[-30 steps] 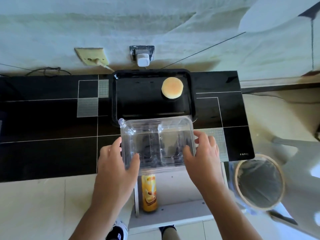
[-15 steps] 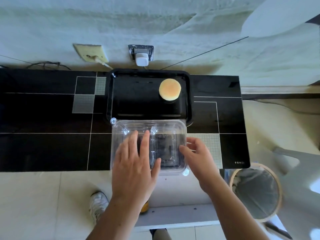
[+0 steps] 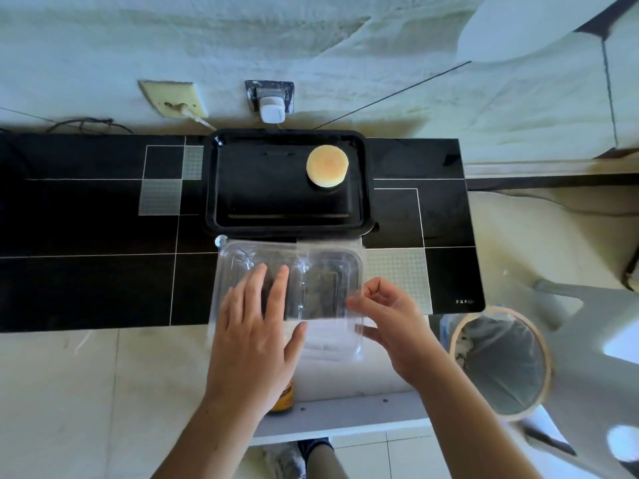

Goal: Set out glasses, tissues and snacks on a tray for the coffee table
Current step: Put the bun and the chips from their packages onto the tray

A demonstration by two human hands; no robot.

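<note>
Head view: we are handling a clear plastic container point(image 3: 311, 271) at the table's point(image 3: 86, 278) near edge.

Our left hand point(image 3: 254, 328) is pressing flat on its lid, fingers straight; our right hand point(image 3: 390, 323) is pinching its right rim. Beyond, touching it, the black tray point(image 3: 242, 188) is holding a round cake point(image 3: 327, 165) at far right.

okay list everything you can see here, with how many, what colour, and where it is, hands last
tray: one, black, on the table against the wall
round cake: one, golden, tray's far right corner
clear plastic box: one, transparent, table's near edge, in front of the tray
table: one, black with grey squares
bin: one, grey-lined, floor at right
wall plug: one, white, above the tray
left hand: flat on the box
right hand: pinching the box's right edge
</note>
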